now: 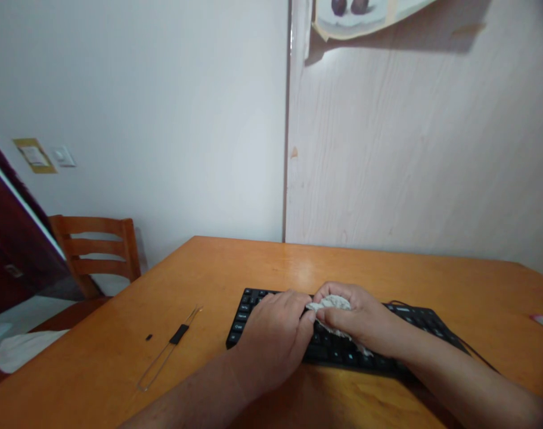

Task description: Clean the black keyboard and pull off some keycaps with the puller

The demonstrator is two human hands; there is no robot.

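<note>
A black keyboard (248, 310) lies on an orange wooden table (298, 262). My right hand (365, 319) is closed round a crumpled white cloth (331, 305) and presses it onto the keys near the middle of the keyboard. My left hand (273, 336) rests on the left half of the keyboard, fingers curled, its thumb touching the cloth. The keys under both hands are hidden.
A thin wire tool with a black sleeve (173, 342) and a small black piece (149, 337) lie on the table to the left. A wooden chair (96, 244) stands at the far left. The keyboard cable (472, 348) runs off to the right. A wall stands close behind.
</note>
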